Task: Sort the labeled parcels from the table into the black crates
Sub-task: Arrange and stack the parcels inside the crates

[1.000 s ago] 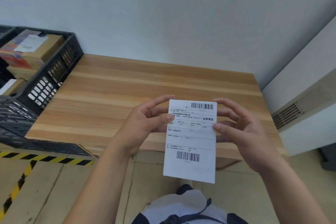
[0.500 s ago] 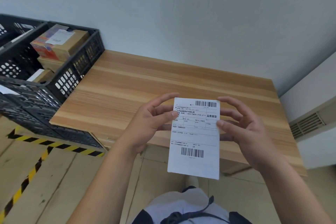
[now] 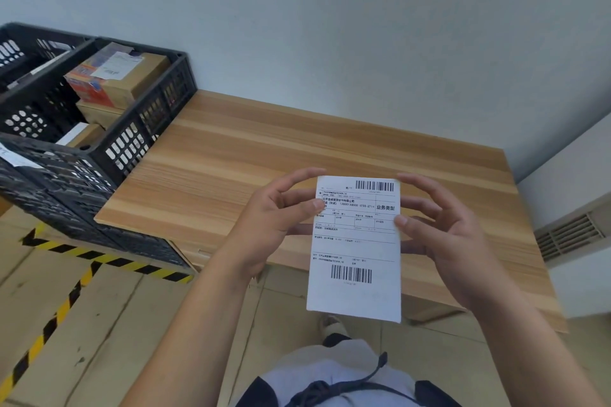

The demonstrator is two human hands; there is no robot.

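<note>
Wood-grain worktop [image 3: 251, 155] stretches bare from the wall to its near edge, with black crates [image 3: 99, 129] butted against its left side, cardboard parcels [image 3: 129, 76] stacked inside. Above the near edge, a white shipping label [image 3: 355, 248] hangs upright, the left hand [image 3: 274, 225] and right hand [image 3: 446, 235] each pinching a side edge.

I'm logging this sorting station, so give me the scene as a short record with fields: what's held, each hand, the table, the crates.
held item: white shipping label, printed side facing the camera, two barcodes
left hand: pinches the label's left edge
right hand: pinches the label's right edge
table: wooden, no parcels on the visible part
black crates: left of the table
crate contents: cardboard boxes, top one labeled
</note>
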